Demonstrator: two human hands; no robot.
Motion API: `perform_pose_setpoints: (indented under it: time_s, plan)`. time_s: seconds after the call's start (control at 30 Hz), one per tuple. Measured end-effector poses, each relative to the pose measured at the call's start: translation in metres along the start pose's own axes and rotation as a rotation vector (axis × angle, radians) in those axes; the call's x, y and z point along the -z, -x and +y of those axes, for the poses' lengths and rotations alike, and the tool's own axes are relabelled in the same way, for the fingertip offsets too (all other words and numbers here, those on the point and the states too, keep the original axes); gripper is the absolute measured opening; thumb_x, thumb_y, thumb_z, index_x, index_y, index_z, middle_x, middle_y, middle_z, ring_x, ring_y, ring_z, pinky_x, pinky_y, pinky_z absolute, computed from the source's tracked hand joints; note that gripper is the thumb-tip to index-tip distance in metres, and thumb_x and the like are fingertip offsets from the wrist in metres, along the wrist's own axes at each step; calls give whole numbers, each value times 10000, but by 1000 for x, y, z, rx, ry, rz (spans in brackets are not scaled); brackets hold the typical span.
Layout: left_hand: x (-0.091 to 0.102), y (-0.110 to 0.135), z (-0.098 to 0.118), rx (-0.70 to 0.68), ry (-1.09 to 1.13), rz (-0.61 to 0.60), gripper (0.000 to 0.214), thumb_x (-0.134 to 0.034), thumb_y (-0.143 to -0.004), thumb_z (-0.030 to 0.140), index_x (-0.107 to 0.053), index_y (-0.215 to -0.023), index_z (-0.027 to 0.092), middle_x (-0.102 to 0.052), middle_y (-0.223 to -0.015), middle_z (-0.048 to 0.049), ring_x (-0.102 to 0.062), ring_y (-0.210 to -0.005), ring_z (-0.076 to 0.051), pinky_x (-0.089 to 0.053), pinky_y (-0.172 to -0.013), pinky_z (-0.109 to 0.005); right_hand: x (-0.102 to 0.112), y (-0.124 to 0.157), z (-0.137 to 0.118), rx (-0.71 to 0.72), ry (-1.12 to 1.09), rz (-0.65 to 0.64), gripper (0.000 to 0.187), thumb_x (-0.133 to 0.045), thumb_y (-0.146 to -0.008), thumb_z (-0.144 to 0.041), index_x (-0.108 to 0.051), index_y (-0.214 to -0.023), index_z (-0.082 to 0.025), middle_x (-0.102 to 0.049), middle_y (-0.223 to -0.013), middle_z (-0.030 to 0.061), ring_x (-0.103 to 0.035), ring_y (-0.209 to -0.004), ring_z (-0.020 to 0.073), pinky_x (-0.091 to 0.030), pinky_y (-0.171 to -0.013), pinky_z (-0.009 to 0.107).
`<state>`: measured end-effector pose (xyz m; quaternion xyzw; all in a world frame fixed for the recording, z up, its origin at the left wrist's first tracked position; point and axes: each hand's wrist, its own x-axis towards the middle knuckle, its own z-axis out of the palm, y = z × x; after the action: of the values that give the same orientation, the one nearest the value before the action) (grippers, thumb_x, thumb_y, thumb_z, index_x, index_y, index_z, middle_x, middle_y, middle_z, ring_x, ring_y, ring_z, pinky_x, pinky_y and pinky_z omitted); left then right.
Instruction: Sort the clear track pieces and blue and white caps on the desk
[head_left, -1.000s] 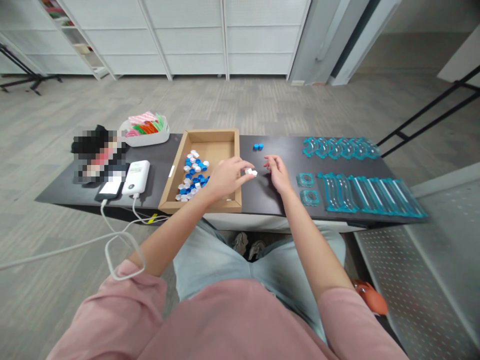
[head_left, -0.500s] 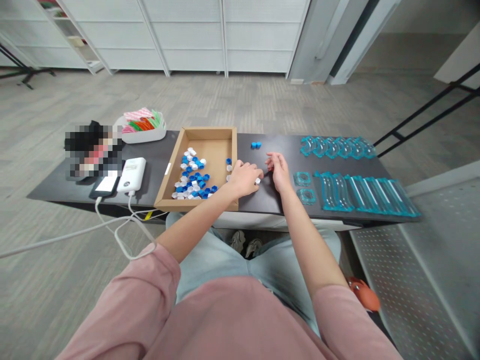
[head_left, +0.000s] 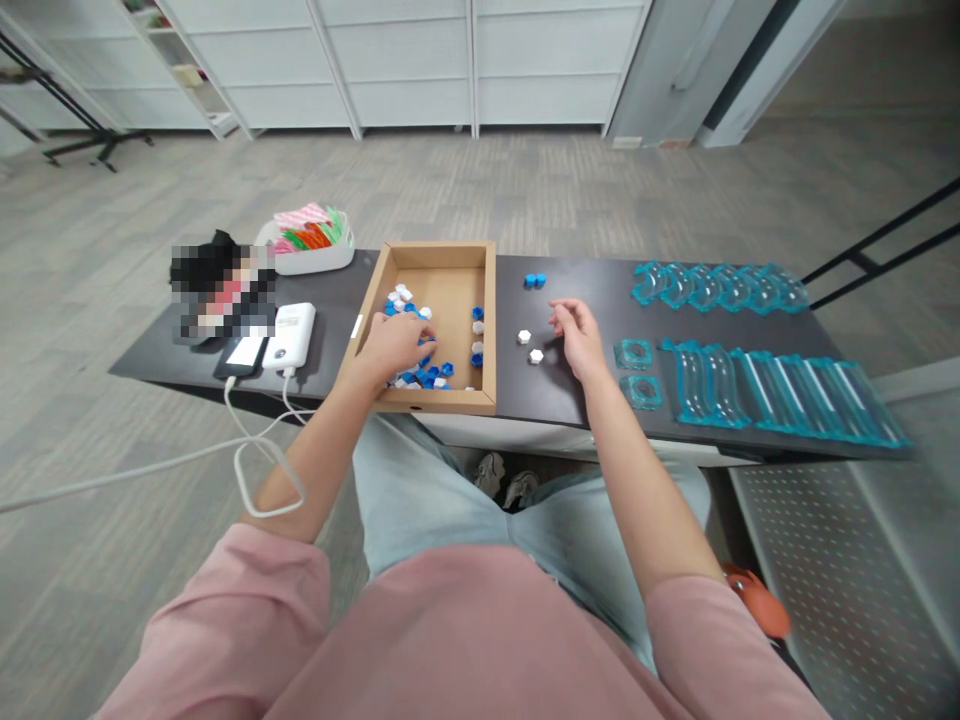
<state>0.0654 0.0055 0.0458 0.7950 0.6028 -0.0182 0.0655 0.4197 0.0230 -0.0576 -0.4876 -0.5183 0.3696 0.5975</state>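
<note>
A shallow cardboard tray (head_left: 487, 330) on the dark table (head_left: 555, 390) holds several small blue and white hexagonal pieces (head_left: 431, 372). My left hand (head_left: 396, 345) is inside the tray, palm down on the pile, fingers curled over pieces. Two white hexagonal pieces (head_left: 529, 346) lie on the table just right of the tray. My right hand (head_left: 579, 335) rests on the table beside them, fingers loosely curled, nothing visibly in it. Two blue pieces (head_left: 535, 281) sit farther back.
Teal transparent curved parts (head_left: 716, 287) line the back right; more teal parts (head_left: 780, 392) and two small rings (head_left: 636, 372) lie in front. At left: a white power bank (head_left: 289, 337), a phone, cables, and a white tub of coloured items (head_left: 311, 240).
My left hand put two white pieces on the table right of the tray, then moved left back into the tray. My right hand stayed put. The view shifted slightly.
</note>
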Motion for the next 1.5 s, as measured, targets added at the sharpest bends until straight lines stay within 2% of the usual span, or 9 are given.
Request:
perform_pose_setpoints:
  time_s: [0.23,0.33,0.47,0.73,0.93,1.1,1.2,1.3,1.5]
  plan:
    - [-8,0,-3,0,91,37,187,-800,-989,407,-801,-1052,231,-871,-1148,-124,-777,-1225,-387,-475,-1170,-544,1,2,-3,-5,19,-20,499,-769,-979,-789,-733,-1102,-306,-658,-882,6,-609,-790,206,-558,-763,354]
    - [-4,-6,-7,29,253,102,216,-855,-956,413,-783,-1063,239,-861,-1036,-86,-808,-1077,-331,-551,-1103,-486,1,3,-6,-18,31,-34,499,-759,-974,-791,-721,-1101,-310,-650,-888,11,-601,-802,214,-556,-772,358]
    - [6,-19,-5,-50,541,191,355,-906,-904,408,-789,-1193,238,-858,-1080,-67,-786,-953,-252,-630,-977,-394,-1,4,-8,-37,52,-51,519,-728,-973,-812,-705,-1120,-315,-633,-899,13,-592,-819,222,-543,-768,360]
    - [26,-70,45,-225,794,278,287,-927,-914,306,-803,-1152,201,-820,-1081,-69,-753,-961,-192,-643,-971,-337,-3,6,-11,-62,25,-67,557,-746,-944,-839,-717,-1103,-306,-664,-905,10,-619,-844,222,-564,-801,364]
    - [19,-128,98,-319,561,240,258,-958,-893,279,-835,-1109,211,-801,-1046,-63,-747,-910,-213,-619,-990,-379,-5,7,-12,-72,1,-84,579,-735,-963,-861,-741,-1094,-298,-713,-914,10,-658,-886,228,-578,-829,361]
    - [2,-158,135,-255,308,127,254,-785,-952,144,-858,-1189,197,-777,-1266,-131,-766,-1094,-275,-591,-1101,-418,-7,8,-9,-56,16,-81,626,-690,-969,-911,-745,-1103,-302,-717,-923,5,-661,-897,229,-557,-819,360]
    - [-5,-164,146,-175,228,65,334,-739,-955,111,-848,-1258,199,-731,-1397,-169,-768,-1180,-316,-588,-1118,-444,-9,9,-10,-59,38,-106,629,-667,-980,-919,-736,-1111,-308,-723,-956,8,-671,-931,235,-555,-842,364]
    - [-9,-163,153,-143,168,32,400,-763,-961,144,-806,-1350,231,-756,-1350,-148,-756,-1247,-347,-582,-1137,-473,-10,10,-11,-64,49,-122,640,-650,-981,-933,-725,-1106,-310,-713,-950,7,-654,-910,234,-551,-854,369]
    - [5,-150,148,-164,208,107,443,-838,-952,270,-762,-1387,226,-746,-1428,-144,-740,-1243,-336,-584,-1111,-462,-11,11,-12,-60,49,-125,664,-644,-970,-954,-722,-1091,-306,-717,-947,5,-650,-907,231,-549,-864,369]
